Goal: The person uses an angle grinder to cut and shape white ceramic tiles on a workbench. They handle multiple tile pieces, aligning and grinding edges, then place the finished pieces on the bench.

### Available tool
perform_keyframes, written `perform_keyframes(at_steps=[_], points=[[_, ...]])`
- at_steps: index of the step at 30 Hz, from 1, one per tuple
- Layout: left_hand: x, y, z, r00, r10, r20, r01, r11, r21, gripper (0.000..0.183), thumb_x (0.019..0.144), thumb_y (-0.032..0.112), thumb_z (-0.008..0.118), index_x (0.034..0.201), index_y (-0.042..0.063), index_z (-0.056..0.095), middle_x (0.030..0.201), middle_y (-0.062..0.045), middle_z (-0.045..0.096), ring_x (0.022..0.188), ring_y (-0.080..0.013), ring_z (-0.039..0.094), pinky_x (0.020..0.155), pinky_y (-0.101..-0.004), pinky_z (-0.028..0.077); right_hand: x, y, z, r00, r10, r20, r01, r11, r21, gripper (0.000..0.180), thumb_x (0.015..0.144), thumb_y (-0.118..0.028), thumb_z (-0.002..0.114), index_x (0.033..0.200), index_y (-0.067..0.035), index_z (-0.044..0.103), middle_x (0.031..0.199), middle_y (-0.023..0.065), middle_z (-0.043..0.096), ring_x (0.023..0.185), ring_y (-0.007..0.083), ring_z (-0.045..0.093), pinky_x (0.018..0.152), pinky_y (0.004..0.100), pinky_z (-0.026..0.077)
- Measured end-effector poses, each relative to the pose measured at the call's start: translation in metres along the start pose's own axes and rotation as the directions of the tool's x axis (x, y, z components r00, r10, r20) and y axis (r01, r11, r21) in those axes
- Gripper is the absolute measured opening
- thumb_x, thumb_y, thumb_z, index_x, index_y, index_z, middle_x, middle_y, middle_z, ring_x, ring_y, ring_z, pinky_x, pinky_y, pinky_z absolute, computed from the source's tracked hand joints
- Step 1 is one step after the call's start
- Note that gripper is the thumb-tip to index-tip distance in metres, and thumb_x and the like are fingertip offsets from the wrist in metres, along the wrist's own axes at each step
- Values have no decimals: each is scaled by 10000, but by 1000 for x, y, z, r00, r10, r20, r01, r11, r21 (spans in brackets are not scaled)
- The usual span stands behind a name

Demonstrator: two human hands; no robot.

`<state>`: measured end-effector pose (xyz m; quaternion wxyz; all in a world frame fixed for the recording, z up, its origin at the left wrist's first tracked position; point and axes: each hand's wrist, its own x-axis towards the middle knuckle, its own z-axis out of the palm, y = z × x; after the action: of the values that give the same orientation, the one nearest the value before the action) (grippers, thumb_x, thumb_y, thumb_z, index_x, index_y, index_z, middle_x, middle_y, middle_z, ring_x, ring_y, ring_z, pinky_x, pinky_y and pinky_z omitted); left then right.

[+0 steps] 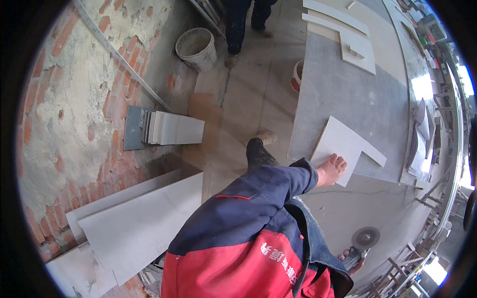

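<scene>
My left hand (331,170) grips a notched white tile piece (333,143), its fingers curled over the near part. The piece lies on a grey worktable (357,100) and juts past its end; a narrow arm runs off one side. My right hand (352,259) holds an angle grinder (356,257) away from the tile. Its round cutting disc (366,237) faces up into view. Part of the grinder's body is hidden by my fingers and jacket. Whether the disc turns I cannot tell.
Cut white tile pieces (356,52) lie on the table's far end. A dusty bucket (201,56) and another person's legs (236,28) are on the floor beyond. Stacked tile strips (182,128) and large slabs (145,219) stand along the brick wall (74,111).
</scene>
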<state>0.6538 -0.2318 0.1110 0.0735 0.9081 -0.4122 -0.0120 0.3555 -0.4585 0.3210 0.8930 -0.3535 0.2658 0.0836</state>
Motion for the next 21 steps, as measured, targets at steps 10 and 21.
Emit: perform_keyframes(at_steps=[10,21], points=[[-7,-13,-17,980,191,50,-196,967,163,676,948,415,600,1475,-5,548,1523,-251,475,1377,-460,428,1023,-720,383,3,47,-5,974,-14,-224,59,979,194,707,984,-673,573,1359,-74,562,1049,138,654,827,290,645,682,456,557],[15,-11,-7,948,318,25,-319,948,23,730,868,336,681,1518,64,494,1501,-188,454,1370,-424,388,994,-647,384,20,100,28,836,-99,-539,334,872,359,722,942,-739,557,1183,-65,643,849,151,688,703,330,683,585,468,571]])
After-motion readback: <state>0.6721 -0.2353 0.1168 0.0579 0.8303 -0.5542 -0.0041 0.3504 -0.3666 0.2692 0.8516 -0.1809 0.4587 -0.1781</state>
